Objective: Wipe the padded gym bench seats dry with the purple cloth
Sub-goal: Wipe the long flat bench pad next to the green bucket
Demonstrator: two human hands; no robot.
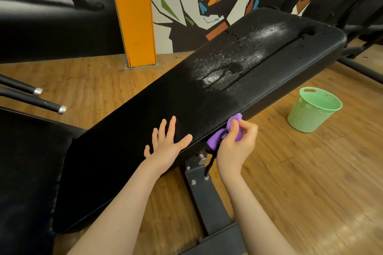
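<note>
Centrally, one black padded bench (207, 97), running from lower left to upper right of the frame; water droplets and streaks on its upper-right half. Left hand (165, 145): flat on the pad near the lower middle, fingers spread and straight. Right hand (236, 143): fingers curled round a bunched purple cloth (217, 136), pressed against the pad's near edge (just right of the left hand). Second black pad (27, 163) at lower left. Green bucket (313, 109) on the wood floor (310, 182), right of the bench. Orange pillar (134, 14), upper centre-left.
</note>
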